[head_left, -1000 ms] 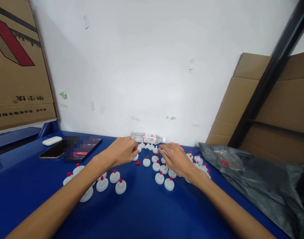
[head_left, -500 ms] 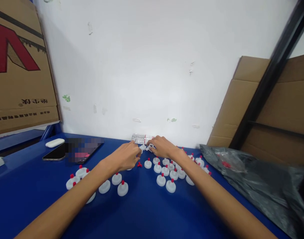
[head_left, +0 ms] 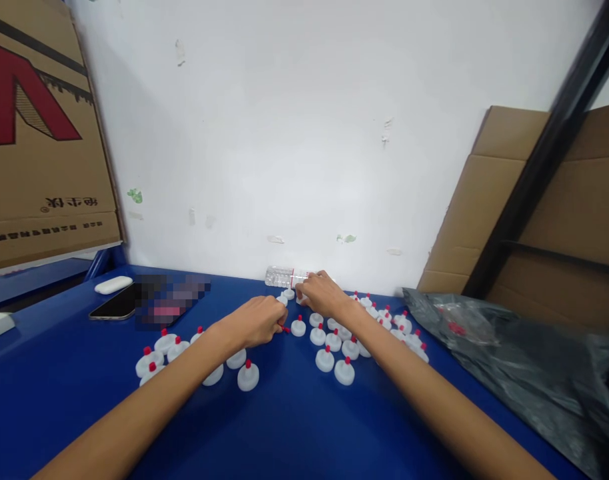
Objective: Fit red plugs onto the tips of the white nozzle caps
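My left hand [head_left: 262, 320] is low over the blue table, its fingers closed at a small red tip cap [head_left: 286, 329]; part of the red shows beyond the fingertips. Farther right, my right hand [head_left: 322, 293] has its fingers bent down around a white bottle cap [head_left: 300, 301], mostly hidden under them. Two plain white caps [head_left: 287, 293] lie between the hands. Just right of my left fingertips stands a white cap with a red tip [head_left: 298, 327]. More red-tipped white caps [head_left: 344, 371] spread out below and beyond my right forearm, and another group [head_left: 248, 377] lies around my left forearm.
A clear plastic bottle [head_left: 279, 277] lies against the white wall. At the left are a phone [head_left: 113, 303], a white case [head_left: 113, 285] and a large carton [head_left: 39, 167]. A dark plastic bag [head_left: 514, 360] with a clear bag of red pieces [head_left: 457, 328] covers the right side.
My left hand has moved slightly right and down onto the red pieces, closing its fingers there. The right hand stays nearly in place, its fingers now covering more of the white cap.
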Tool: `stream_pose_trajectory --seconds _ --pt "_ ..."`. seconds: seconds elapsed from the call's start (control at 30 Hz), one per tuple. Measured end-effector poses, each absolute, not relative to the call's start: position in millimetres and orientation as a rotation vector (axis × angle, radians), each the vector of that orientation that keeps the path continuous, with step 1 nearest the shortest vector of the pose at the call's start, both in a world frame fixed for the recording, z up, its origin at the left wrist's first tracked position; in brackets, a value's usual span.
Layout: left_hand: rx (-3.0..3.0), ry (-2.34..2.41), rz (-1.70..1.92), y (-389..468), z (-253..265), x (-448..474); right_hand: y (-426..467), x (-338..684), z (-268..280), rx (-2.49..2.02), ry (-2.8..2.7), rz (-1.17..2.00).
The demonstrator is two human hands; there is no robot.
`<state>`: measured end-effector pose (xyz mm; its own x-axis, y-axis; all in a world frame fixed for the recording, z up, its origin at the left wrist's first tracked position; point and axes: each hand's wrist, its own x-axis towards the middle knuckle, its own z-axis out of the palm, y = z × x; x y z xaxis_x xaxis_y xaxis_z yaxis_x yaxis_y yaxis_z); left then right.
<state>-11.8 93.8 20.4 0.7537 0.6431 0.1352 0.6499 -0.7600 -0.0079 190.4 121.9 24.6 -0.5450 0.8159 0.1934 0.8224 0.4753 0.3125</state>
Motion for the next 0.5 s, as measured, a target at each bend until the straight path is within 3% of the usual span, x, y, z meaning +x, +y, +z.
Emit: stream_pose_trajectory --seconds 0.5 --pt "-2.851 -1.111 -0.13 88 24 -12 68 215 53 -1.446 -2.224 -0.375"
